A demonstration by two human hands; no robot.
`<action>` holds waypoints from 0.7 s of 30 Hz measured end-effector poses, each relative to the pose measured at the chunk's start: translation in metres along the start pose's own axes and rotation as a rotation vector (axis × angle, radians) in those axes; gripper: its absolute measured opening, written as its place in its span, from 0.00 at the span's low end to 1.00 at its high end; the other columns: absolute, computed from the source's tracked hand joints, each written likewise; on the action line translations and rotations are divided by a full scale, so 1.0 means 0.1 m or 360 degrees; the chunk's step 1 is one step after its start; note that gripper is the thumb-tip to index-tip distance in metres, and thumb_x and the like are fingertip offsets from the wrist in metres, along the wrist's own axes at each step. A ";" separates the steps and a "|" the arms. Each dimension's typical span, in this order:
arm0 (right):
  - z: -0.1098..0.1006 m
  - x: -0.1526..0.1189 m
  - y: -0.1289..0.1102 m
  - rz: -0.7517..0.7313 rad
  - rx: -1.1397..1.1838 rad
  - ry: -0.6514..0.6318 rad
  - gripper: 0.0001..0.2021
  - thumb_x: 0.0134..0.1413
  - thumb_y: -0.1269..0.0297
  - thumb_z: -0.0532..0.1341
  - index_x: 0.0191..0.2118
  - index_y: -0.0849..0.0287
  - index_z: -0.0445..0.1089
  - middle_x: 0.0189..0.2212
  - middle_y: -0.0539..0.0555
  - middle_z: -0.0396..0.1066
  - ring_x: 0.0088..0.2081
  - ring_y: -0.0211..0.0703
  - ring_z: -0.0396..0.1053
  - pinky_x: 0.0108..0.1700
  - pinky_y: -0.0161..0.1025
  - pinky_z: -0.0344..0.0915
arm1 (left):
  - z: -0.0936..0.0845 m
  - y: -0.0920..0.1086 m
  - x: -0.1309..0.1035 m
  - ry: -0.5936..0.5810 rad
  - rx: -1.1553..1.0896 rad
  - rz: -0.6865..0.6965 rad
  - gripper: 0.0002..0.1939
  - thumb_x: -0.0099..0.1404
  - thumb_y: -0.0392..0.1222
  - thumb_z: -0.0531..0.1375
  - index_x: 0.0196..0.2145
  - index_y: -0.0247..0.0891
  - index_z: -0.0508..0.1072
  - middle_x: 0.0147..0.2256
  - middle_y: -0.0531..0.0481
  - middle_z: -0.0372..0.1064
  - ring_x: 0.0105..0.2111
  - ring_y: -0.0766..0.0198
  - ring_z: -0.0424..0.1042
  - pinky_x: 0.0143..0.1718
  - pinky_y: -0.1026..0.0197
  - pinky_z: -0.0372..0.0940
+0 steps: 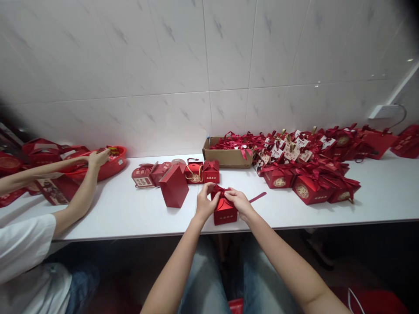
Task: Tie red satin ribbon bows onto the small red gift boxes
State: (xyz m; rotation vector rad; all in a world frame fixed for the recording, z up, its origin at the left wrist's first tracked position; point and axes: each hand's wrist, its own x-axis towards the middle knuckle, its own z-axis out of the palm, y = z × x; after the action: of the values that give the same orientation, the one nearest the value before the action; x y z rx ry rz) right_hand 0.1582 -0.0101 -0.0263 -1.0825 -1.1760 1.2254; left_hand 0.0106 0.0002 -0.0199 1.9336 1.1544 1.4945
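Small box: red [225, 215], upright on the white table [131, 221] near its front edge, directly under the grip; gold print on front.
Ribbon: dark red [220, 189], bunched on top of the box, between both hands; a loose tail [258, 197] lies just beyond the right hand.
Left hand: [204, 204] thumb and fingertips pinching the ribbon from the box's left.
Right hand: [241, 202] thumb and fingers pressed together on the ribbon, opposite side; exact finger overlap too small to tell.
Box handling: probably light, thin card, walls likely dent if squeezed; best steadied low by the side walls. Contents hidden.
Ribbon handling: likely soft, limp, a bit slippery; take close to the bunch.
Carton: open cardboard [227, 159], beyond the grip, heaped with red ribbons [229, 142].
Red basin: [111, 169] far left of grip, small wrapped items inside, co-worker's hand [97, 158] reaching in.
Tall box: plain red [174, 185], left of grip, contents not visible.
Bow-topped boxes: [280, 179] right of grip, closed, clustered.
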 end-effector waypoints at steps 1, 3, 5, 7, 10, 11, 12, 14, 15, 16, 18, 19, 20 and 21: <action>0.01 0.00 0.00 0.0018 0.0044 0.0022 0.15 0.43 0.50 0.64 0.27 0.59 0.74 0.46 0.60 0.69 0.58 0.55 0.57 0.53 0.47 0.58 | -0.01 0.01 0.00 0.0023 0.0019 0.0033 0.08 0.57 0.36 0.57 0.37 0.39 0.68 0.36 0.48 0.69 0.38 0.63 0.71 0.42 0.59 0.67; 0.02 0.01 0.01 0.0054 0.0131 0.0035 0.15 0.41 0.50 0.65 0.27 0.59 0.74 0.44 0.60 0.70 0.54 0.54 0.62 0.51 0.47 0.60 | -0.05 0.05 -0.01 -0.0011 0.0119 0.0106 0.03 0.58 0.36 0.57 0.32 0.38 0.69 0.35 0.48 0.68 0.38 0.63 0.70 0.41 0.58 0.67; 0.02 0.00 0.00 0.0067 0.0177 0.0029 0.15 0.41 0.51 0.65 0.28 0.59 0.75 0.44 0.59 0.71 0.51 0.53 0.64 0.50 0.46 0.61 | -0.09 0.09 0.01 -0.0128 0.0223 0.0158 0.03 0.58 0.38 0.58 0.32 0.39 0.72 0.35 0.47 0.69 0.38 0.61 0.69 0.42 0.57 0.65; 0.02 -0.02 0.00 0.0031 0.0121 0.0038 0.13 0.43 0.53 0.64 0.29 0.58 0.75 0.44 0.59 0.71 0.54 0.53 0.61 0.52 0.47 0.59 | -0.10 0.11 0.03 -0.0245 0.0277 0.0166 0.05 0.58 0.40 0.60 0.33 0.40 0.74 0.34 0.47 0.71 0.37 0.60 0.70 0.42 0.56 0.65; 0.01 -0.04 0.00 -0.0018 0.0024 0.0035 0.13 0.47 0.54 0.61 0.31 0.58 0.76 0.43 0.58 0.73 0.56 0.53 0.60 0.54 0.47 0.57 | -0.11 0.10 0.08 -0.0323 0.0287 0.0106 0.04 0.57 0.41 0.62 0.30 0.40 0.75 0.32 0.48 0.74 0.34 0.59 0.71 0.39 0.57 0.65; 0.00 -0.04 0.00 -0.0018 0.0022 0.0016 0.13 0.48 0.54 0.60 0.32 0.59 0.75 0.42 0.59 0.73 0.54 0.52 0.62 0.53 0.47 0.58 | -0.11 0.10 0.09 -0.0318 0.0275 0.0074 0.04 0.57 0.41 0.62 0.29 0.40 0.76 0.31 0.48 0.75 0.33 0.60 0.72 0.38 0.57 0.65; -0.02 -0.03 0.01 -0.0017 0.0009 0.0009 0.14 0.50 0.54 0.58 0.33 0.59 0.75 0.40 0.59 0.74 0.50 0.52 0.65 0.51 0.47 0.61 | -0.11 0.09 0.10 -0.0308 0.0257 0.0043 0.04 0.56 0.41 0.62 0.28 0.40 0.76 0.30 0.48 0.75 0.32 0.60 0.72 0.37 0.58 0.65; -0.07 0.01 0.02 -0.0017 -0.0069 0.0056 0.14 0.51 0.57 0.56 0.35 0.60 0.73 0.40 0.58 0.74 0.46 0.50 0.69 0.49 0.46 0.63 | -0.13 0.09 0.10 -0.0305 0.0224 0.0002 0.04 0.56 0.41 0.62 0.27 0.41 0.76 0.29 0.49 0.76 0.31 0.60 0.73 0.37 0.58 0.66; -0.10 0.03 0.03 -0.0035 -0.0141 0.0112 0.12 0.50 0.59 0.56 0.36 0.59 0.72 0.42 0.58 0.73 0.47 0.49 0.68 0.50 0.45 0.63 | -0.14 0.09 0.10 -0.0317 0.0216 -0.0003 0.04 0.56 0.41 0.62 0.27 0.41 0.77 0.30 0.49 0.76 0.31 0.60 0.73 0.37 0.58 0.66; -0.13 0.07 0.03 -0.0078 -0.0234 0.0164 0.12 0.49 0.63 0.56 0.39 0.58 0.71 0.44 0.58 0.72 0.50 0.49 0.66 0.52 0.45 0.62 | -0.15 0.09 0.11 -0.0338 0.0216 0.0000 0.03 0.56 0.41 0.62 0.28 0.41 0.77 0.30 0.49 0.76 0.32 0.60 0.73 0.37 0.58 0.66; -0.18 0.13 0.03 -0.0247 -0.0409 0.0143 0.18 0.45 0.68 0.56 0.45 0.57 0.68 0.50 0.57 0.67 0.54 0.47 0.63 0.55 0.45 0.59 | -0.17 0.10 0.11 -0.0387 0.0235 0.0022 0.04 0.57 0.40 0.62 0.29 0.41 0.77 0.32 0.49 0.76 0.33 0.59 0.73 0.38 0.58 0.65; -0.20 0.16 0.02 -0.0364 -0.0478 0.0065 0.21 0.44 0.70 0.56 0.48 0.57 0.65 0.52 0.57 0.66 0.55 0.46 0.62 0.55 0.44 0.58 | -0.17 0.10 0.11 -0.0404 0.0248 0.0034 0.04 0.57 0.40 0.61 0.30 0.41 0.76 0.32 0.49 0.76 0.34 0.59 0.73 0.39 0.58 0.65; -0.21 0.19 0.01 -0.0486 -0.0552 -0.0033 0.23 0.44 0.71 0.56 0.51 0.57 0.63 0.51 0.57 0.67 0.54 0.45 0.63 0.55 0.44 0.58 | -0.18 0.11 0.12 -0.0417 0.0260 0.0044 0.04 0.57 0.40 0.61 0.30 0.41 0.76 0.32 0.49 0.76 0.34 0.60 0.73 0.39 0.58 0.65; -0.22 0.21 -0.02 -0.0594 -0.0625 -0.0133 0.25 0.45 0.71 0.56 0.53 0.57 0.61 0.48 0.56 0.68 0.52 0.44 0.65 0.54 0.43 0.60 | -0.18 0.11 0.13 -0.0427 0.0270 0.0052 0.04 0.57 0.40 0.61 0.30 0.41 0.76 0.32 0.49 0.76 0.34 0.60 0.73 0.39 0.59 0.65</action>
State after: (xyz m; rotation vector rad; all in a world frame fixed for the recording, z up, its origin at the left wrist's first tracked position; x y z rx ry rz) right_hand 0.1800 0.0111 -0.0257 -1.0368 -1.6456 0.7725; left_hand -0.0019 0.0019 0.0014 2.1959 1.1631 1.1386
